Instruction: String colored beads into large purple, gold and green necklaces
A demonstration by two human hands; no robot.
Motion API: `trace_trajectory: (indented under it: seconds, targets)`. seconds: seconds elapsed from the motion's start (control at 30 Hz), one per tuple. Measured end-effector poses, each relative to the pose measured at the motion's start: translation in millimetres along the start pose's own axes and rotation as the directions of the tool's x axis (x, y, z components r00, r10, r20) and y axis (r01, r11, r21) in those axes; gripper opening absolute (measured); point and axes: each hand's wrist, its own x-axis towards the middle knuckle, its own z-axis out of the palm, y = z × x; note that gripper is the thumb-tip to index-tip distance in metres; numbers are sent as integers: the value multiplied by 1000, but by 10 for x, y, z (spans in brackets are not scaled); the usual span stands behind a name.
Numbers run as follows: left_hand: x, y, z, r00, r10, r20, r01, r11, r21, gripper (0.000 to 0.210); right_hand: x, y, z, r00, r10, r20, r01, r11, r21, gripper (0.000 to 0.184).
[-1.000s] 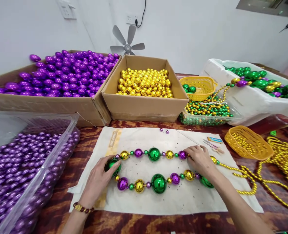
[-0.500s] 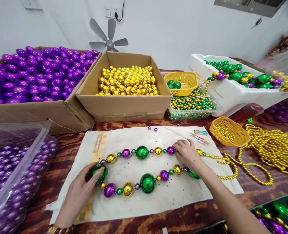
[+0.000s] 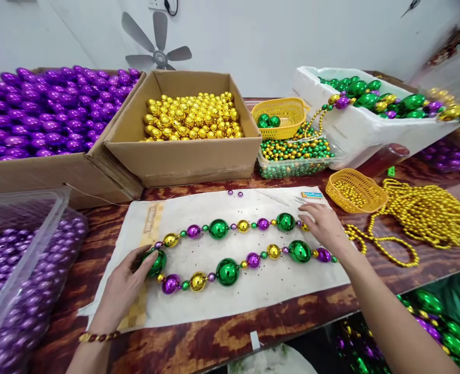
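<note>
A bead necklace of green, purple and gold balls lies on the white cloth as a long loop in two rows. At its left end my left hand curls thumb and fingers around a large green ball. My right hand is at the right end of the upper row, its bent fingers on a gold ball beside a large green ball; its thumb is hard to make out. Under the right wrist, the lower row ends near a purple ball.
Behind the cloth stand cartons of purple eggs and gold balls. Yellow baskets, a foam box and gold bead strings are to the right. A clear tub is at left. Scissors lie at the cloth's back.
My right hand has moved rightward along the upper row, uncovering a large green ball. The lower row's right end shows more. My left hand stays on its green ball; the view has shifted.
</note>
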Motion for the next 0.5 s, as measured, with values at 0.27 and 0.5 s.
trace_trajectory:
  seconds: [0.27,0.5]
  targets:
    - [-108,119,-75,999,-8,-31,5,996,-87,54,-157,668,317,993,68,96,-63,997,-49,35]
    - [-357,63,-2,935,1,-354,-47,992,-121,48,-151,692,398,993,19,113,-17,1000,-25,31]
